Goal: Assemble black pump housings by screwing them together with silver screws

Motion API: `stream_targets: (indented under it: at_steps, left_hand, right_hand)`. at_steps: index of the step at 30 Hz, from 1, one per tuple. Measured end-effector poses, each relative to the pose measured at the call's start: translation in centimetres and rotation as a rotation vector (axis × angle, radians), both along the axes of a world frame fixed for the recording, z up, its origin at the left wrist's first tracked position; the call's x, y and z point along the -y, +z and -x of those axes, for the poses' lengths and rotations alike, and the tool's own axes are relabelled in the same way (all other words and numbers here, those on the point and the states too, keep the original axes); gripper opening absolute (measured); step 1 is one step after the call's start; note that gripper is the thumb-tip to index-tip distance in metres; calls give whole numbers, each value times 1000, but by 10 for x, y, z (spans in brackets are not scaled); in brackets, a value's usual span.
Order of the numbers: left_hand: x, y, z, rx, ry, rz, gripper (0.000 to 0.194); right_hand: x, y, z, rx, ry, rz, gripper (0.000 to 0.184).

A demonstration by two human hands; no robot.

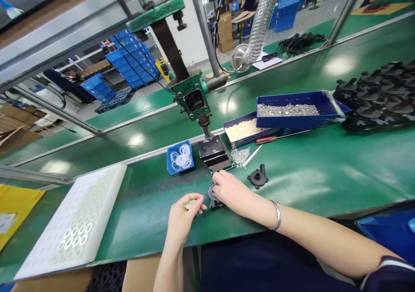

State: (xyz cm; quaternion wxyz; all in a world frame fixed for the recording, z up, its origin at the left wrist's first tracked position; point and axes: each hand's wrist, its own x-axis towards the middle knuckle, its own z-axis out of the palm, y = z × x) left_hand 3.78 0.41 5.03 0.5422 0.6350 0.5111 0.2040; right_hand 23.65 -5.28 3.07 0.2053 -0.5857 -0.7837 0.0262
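Observation:
My right hand (228, 192) reaches over a round black plastic housing (213, 202) near the front of the bench. Its fingers are pinched together at the housing's top, and whatever is between them is hidden. Just left of the housing is my left hand (184, 214), fingers curled and thumb against them. Something pale shows inside that curl, too covered to name. A second black housing (258, 178) with a spout lies apart to the right. Behind my right hand stands the black block base (214, 151) of a green press (193, 97).
A blue tray (169, 164) of clear rings stands left of the press. Right are bins of screws (288, 122) and small pale parts (235, 142), a red-handled screwdriver (266, 140), and piled black parts (376, 97). A white foam sheet (113, 184) with white rings lies left.

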Motion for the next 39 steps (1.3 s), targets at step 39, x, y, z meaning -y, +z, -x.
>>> stream_targets:
  at_steps: [39]
  left_hand:
    - [28, -26, -12, 753, 172, 473, 38]
  right_hand:
    - [20, 5, 26, -1298, 52, 557, 25]
